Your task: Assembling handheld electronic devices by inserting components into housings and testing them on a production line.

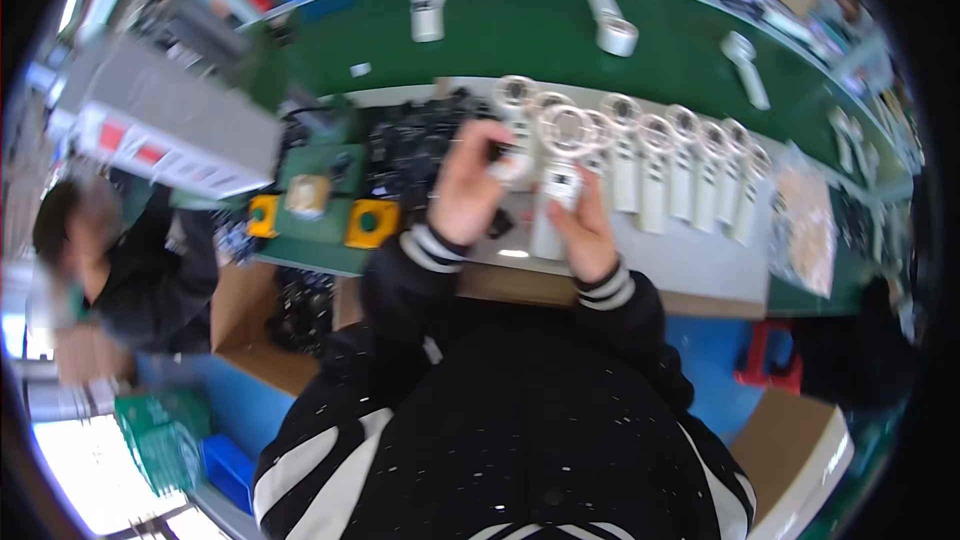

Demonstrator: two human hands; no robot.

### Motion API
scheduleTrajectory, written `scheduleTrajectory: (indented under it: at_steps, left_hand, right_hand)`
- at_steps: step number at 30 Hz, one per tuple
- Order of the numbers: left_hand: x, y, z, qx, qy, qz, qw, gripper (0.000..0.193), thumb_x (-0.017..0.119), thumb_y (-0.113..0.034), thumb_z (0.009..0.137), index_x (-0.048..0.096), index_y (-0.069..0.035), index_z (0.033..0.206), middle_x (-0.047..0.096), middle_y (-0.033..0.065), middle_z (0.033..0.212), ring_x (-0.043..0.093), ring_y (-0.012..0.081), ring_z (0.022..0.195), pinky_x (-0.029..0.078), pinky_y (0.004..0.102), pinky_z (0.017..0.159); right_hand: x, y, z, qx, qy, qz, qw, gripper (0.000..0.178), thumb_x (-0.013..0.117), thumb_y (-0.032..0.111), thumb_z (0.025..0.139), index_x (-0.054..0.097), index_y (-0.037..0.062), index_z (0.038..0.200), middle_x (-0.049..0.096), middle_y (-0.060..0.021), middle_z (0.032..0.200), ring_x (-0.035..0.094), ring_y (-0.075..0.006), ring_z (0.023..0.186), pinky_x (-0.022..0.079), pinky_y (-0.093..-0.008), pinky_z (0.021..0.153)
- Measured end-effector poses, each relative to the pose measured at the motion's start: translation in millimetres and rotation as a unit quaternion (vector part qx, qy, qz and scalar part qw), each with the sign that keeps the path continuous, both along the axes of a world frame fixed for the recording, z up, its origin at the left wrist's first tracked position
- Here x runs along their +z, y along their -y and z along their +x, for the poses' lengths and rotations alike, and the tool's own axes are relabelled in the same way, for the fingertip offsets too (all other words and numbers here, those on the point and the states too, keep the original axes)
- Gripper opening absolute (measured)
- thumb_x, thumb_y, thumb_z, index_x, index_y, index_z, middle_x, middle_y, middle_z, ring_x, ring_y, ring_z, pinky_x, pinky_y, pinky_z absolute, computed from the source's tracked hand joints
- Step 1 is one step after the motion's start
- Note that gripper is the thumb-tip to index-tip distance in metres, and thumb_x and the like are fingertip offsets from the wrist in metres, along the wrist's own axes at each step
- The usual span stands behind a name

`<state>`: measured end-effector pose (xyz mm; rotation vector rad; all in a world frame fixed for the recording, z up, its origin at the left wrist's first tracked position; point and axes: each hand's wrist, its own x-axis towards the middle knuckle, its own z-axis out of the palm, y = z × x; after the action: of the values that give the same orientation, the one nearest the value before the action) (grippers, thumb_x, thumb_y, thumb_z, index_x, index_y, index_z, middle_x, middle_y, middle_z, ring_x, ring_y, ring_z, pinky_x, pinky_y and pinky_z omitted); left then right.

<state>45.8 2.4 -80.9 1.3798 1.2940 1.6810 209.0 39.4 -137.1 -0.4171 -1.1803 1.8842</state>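
Observation:
My right hand (585,227) is closed round the handle of a white ring-headed device (562,183), its round open head pointing away from me. Just left of it, my left hand (468,188) is raised with its fingers curled in a pinch. Something small and dark shows at those fingertips, too blurred to name. Close by the left fingers stands a white handle piece; whether they touch it cannot be made out. To the right, a row of similar white ring-headed devices (654,175) lies side by side on the pale work surface (740,265).
Left of my hands lies a heap of black parts (405,155). Beyond it sits a green fixture with two yellow button boxes (372,223). A clear plastic bag (803,220) lies at the right. More white devices (426,10) rest on the green bench (500,30). A person (150,260) sits at the left.

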Motion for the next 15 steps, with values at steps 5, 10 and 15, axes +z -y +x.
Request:
scheduleTrajectory:
  at_steps: [5, 10, 15]
  left_hand:
    - [15, 16, 28, -0.022, 0.169, -0.069, 0.983, 0.028, 0.043, 0.004, 0.088, 0.063, 0.001, 0.107, 0.061, 0.0071, 0.108, 0.052, 0.0135, 0.094, 0.040, 0.0236, 0.088]
    - [9, 27, 24, -0.015, 0.165, -0.081, 0.983, 0.039, 0.049, 0.014, 0.081, 0.059, 0.001, 0.117, 0.061, 0.0085, 0.110, 0.055, 0.0127, 0.084, 0.048, 0.0220, 0.073]
    - [9, 25, 20, 0.003, 0.108, -0.078, 0.991, 0.038, 0.049, 0.014, 0.082, 0.060, 0.001, 0.116, 0.063, 0.0073, 0.103, 0.056, 0.0113, 0.087, 0.045, 0.0204, 0.080]
  right_hand:
    - [15, 1, 8, 0.016, 0.073, -0.072, 0.995, 0.056, 0.047, -0.002, 0.091, 0.021, 0.0056, 0.140, 0.048, -0.0198, 0.121, 0.060, -0.0253, 0.089, 0.053, -0.0346, 0.080]
    - [-4, 0, -5, -0.025, 0.065, 0.051, 0.996, 0.060, 0.048, -0.009, 0.086, 0.022, 0.0047, 0.139, 0.044, -0.0184, 0.125, 0.051, -0.0239, 0.108, 0.050, -0.0331, 0.086]
    - [8, 9, -16, -0.016, 0.045, 0.026, 0.999, 0.066, 0.047, -0.013, 0.079, 0.023, 0.0037, 0.138, 0.044, -0.0173, 0.124, 0.052, -0.0219, 0.104, 0.047, -0.0292, 0.088]
